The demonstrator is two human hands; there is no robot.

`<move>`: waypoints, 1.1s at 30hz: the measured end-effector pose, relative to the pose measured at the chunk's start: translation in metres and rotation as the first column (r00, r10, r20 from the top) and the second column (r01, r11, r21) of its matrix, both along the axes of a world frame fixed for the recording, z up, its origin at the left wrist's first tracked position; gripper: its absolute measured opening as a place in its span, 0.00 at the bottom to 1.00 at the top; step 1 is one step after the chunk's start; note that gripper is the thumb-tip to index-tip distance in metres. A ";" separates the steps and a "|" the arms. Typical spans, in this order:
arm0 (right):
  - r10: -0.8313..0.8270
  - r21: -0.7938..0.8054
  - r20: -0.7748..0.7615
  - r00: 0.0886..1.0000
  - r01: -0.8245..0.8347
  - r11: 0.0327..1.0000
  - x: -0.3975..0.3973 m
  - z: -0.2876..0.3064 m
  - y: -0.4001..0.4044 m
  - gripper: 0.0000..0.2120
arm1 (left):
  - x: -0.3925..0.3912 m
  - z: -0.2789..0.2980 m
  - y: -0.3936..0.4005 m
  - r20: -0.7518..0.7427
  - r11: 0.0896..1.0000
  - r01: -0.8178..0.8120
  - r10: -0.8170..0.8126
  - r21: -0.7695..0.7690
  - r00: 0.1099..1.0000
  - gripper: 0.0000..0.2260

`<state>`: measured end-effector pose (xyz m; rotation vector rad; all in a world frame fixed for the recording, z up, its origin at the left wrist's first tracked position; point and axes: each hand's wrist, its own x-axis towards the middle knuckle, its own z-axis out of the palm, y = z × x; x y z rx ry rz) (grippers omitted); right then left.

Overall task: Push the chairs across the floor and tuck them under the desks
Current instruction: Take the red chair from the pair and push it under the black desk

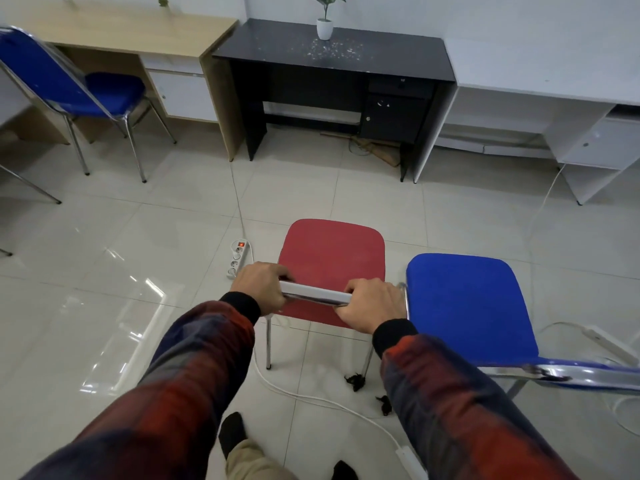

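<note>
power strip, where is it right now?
In the head view the power strip lies on the floor tiles just left of the red chair, beside the left hand holding the chair's back rail.

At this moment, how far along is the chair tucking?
Done: one blue padded chair sits partly under the light wood desk. In hand: both hands, left and right, grip the red-seated chair facing the black desk. Left: the near blue-seated chair.
</note>
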<state>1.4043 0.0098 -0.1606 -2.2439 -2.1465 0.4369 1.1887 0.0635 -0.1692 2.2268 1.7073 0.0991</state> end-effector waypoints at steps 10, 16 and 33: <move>0.017 0.008 0.008 1.000 -0.018 1.000 -0.003 0.002 0.020 0.17 | 0.005 0.013 0.026 -0.114 0.982 0.017 -0.038 -0.186 0.993 0.12; 0.019 0.005 0.012 1.000 -0.019 1.000 0.002 0.003 0.020 0.15 | 0.048 0.017 0.031 -0.334 0.949 0.144 -0.238 -0.282 0.912 0.19; 0.045 0.008 -0.015 0.999 -0.045 0.999 -0.034 0.004 0.050 0.14 | -0.006 0.000 0.051 -0.186 0.986 0.034 -0.003 0.162 0.983 0.19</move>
